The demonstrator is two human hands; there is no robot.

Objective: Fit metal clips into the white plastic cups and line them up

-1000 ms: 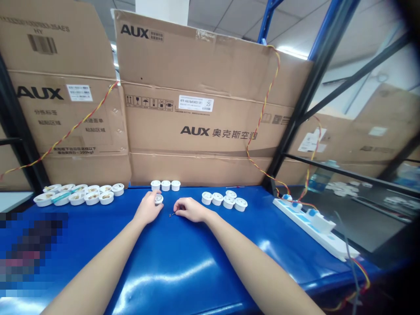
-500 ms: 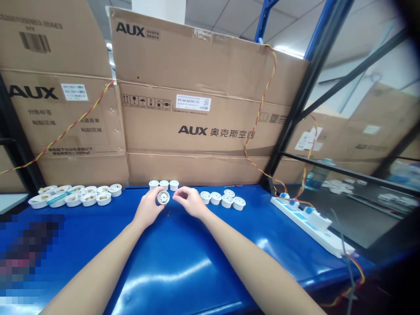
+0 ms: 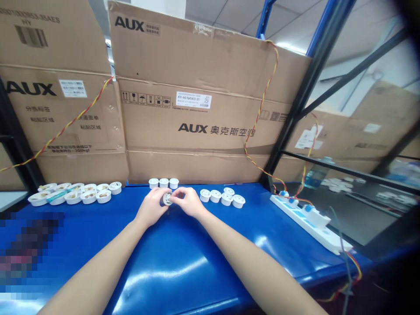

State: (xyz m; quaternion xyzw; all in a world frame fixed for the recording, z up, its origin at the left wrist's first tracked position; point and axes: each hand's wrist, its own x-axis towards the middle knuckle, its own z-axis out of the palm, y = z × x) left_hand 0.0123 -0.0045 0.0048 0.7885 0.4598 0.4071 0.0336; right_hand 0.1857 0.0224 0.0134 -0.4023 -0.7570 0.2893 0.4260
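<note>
Left grip: the person's bare left hand (image 3: 151, 209) is curled around the side of a small round white piece, plastic by its look (image 3: 167, 199); a hold at the side seems right, since it leaves the face free.
Right grip: the bare right hand (image 3: 188, 202) has its fingertips drawn narrowly together at the face of that piece; whether they pinch anything cannot be told.
White piece: between both hands, short of the desk's far edge, its face tipped toward the right hand; a steady left hold and small fingertip moves should serve best here.
Speck on desk: a tiny mark (image 3: 168, 213), too small to identify, lies just below the hands; wrists are best lifted clear of it.
Far-edge row: three small round white cups (image 3: 163, 183) stand side by side behind the hands; elbows low and knuckles back should spare them.
Right-hand group: five similar white cups (image 3: 227, 199) sit toward the desk's far right corner, near the right hand.
Far left corner: shallow white dishes (image 3: 74, 197) stand close together, well apart from the work.
Right edge: a long white power strip (image 3: 328, 236) runs along the blue desk (image 3: 164, 258).
</note>
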